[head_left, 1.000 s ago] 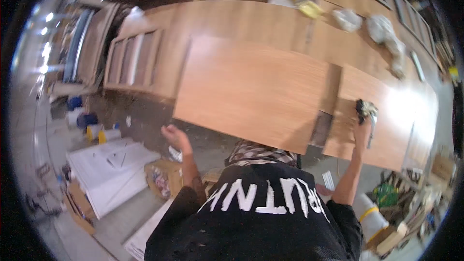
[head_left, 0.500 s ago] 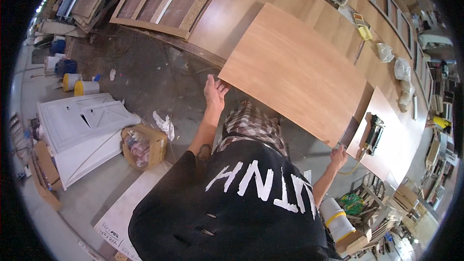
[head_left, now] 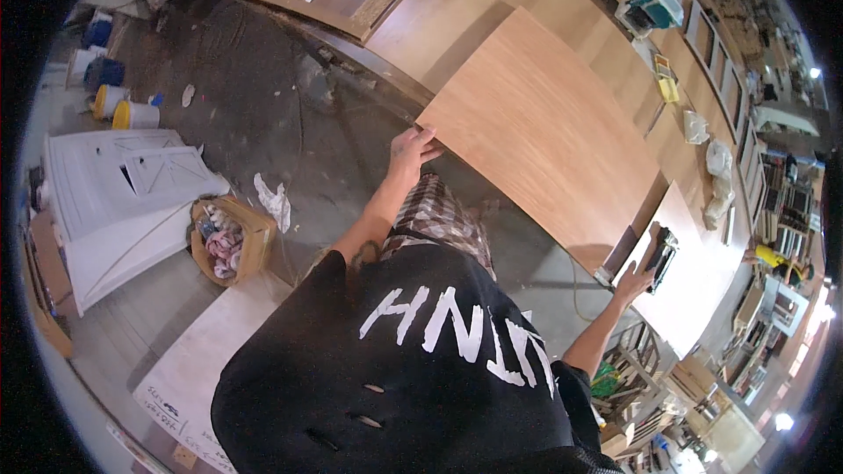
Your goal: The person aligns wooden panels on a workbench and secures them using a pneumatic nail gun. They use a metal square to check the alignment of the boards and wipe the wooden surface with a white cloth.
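A: Nearest thing?
B: Black shirt (head_left: 294, 386), then both hands. Left hand (head_left: 407, 156) is at the left corner of the wood panel (head_left: 544, 132), fingertips on its near edge. Can't tell if they're clamped or just resting.

A: Right hand?
B: Right hand (head_left: 629, 283) is right beside the black tool (head_left: 664, 254), fingers apart, thumb off to the side. Contact with the tool unclear.

A: Where's the panel?
B: In front of the person, flat on the bigger wood surface (head_left: 465, 9), its near edge running from the left hand down toward the right. Tool lies on the smaller board (head_left: 689, 298), right of the panel, dark gap between the 2 boards.

A: Left side?
B: Open cardboard box (head_left: 259, 233) with cloths, white cabinet (head_left: 114, 211) beyond it, 2 yellow-topped buckets (head_left: 132, 114) farther.

A: Far right?
B: Plastic bags (head_left: 718, 167), yellow tray (head_left: 667, 89), then teal container (head_left: 654, 7).
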A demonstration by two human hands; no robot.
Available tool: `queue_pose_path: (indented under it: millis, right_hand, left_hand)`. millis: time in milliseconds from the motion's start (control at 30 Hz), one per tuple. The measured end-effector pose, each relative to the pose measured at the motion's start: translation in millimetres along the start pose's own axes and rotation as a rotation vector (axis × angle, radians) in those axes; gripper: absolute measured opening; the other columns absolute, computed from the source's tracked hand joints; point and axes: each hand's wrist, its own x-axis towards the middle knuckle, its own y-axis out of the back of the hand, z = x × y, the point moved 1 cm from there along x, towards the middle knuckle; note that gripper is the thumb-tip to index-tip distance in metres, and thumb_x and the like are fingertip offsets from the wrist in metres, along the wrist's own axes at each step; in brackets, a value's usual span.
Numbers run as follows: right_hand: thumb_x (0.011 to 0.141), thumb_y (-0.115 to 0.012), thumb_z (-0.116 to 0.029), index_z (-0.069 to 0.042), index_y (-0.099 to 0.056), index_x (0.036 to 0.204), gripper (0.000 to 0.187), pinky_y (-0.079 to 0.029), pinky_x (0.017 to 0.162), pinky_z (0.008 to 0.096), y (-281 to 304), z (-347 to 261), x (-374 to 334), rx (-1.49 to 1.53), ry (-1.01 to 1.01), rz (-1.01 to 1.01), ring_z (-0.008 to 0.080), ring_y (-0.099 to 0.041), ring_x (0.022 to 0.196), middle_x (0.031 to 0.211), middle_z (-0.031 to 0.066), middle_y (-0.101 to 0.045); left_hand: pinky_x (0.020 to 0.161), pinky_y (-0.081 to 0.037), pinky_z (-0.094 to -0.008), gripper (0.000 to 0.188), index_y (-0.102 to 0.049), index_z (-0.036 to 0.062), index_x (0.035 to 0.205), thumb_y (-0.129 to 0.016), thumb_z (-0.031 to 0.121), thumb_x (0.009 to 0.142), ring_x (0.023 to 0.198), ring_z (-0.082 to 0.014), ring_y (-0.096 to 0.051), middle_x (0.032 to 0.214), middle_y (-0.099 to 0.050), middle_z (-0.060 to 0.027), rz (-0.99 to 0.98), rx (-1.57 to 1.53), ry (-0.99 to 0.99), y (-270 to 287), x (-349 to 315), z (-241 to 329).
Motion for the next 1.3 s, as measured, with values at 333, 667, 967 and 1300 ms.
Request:
queue_pose_path:
  millis: [333, 667, 967, 1300]
  right_hand:
    - [0.072, -0.053, 0.013, -0.008, -0.041, 0.139, 0.071, -0.051, 0.047, 0.0258, 1, -28, 67, 0.476, 0.176, -0.511, 0.0179, -0.064, 0.072, 0.117, 0.0154, -0.059]
    - [0.073, -0.058, -0.071, 0.003, -0.052, 0.122, 0.089, -0.045, 0.089, 0.0438, -13, -17, 94, -0.159, -0.241, -0.197, 0.0386, -0.058, 0.105, 0.111, 0.025, -0.061]
    - [0.067, -0.075, -0.033, 0.006, -0.036, 0.133, 0.085, -0.045, 0.092, 0.0438, -12, 27, 112, 0.109, -0.28, -0.491, 0.0423, -0.057, 0.105, 0.112, 0.0284, -0.059]
    - [0.081, -0.067, -0.032, 0.005, -0.046, 0.127, 0.063, -0.041, 0.049, 0.0277, 87, -2, 106, 0.537, -0.378, -0.266, 0.0115, -0.051, 0.055, 0.064, 0.0042, -0.056]
  left_hand:
    - [0.076, -0.055, -0.0358, 0.02, -0.064, 0.0033, 0.094, -0.067, 0.019, 0.083, 0.08, -0.0221, -0.066, 0.089, -0.066, -0.008, 0.068, 0.007, -0.045, -5, 3, -2]
    - [0.08, -0.054, -0.0389, 0.029, -0.059, 0.0013, 0.106, -0.065, 0.022, 0.087, 0.092, -0.019, -0.061, 0.1, -0.061, -0.0064, -0.066, 0.012, -0.046, 14, 6, 2]
    - [0.087, -0.051, -0.0431, 0.027, -0.058, 0.0033, 0.105, -0.064, 0.024, 0.089, 0.094, -0.0218, -0.06, 0.102, -0.061, -0.0076, 0.047, 0.069, -0.019, 17, 5, 3]
    - [0.083, -0.052, -0.0396, 0.027, -0.058, 0.0002, 0.106, -0.061, 0.022, 0.091, 0.096, -0.0234, -0.062, 0.101, -0.063, -0.0099, 0.041, 0.178, 0.015, 30, 3, 16]
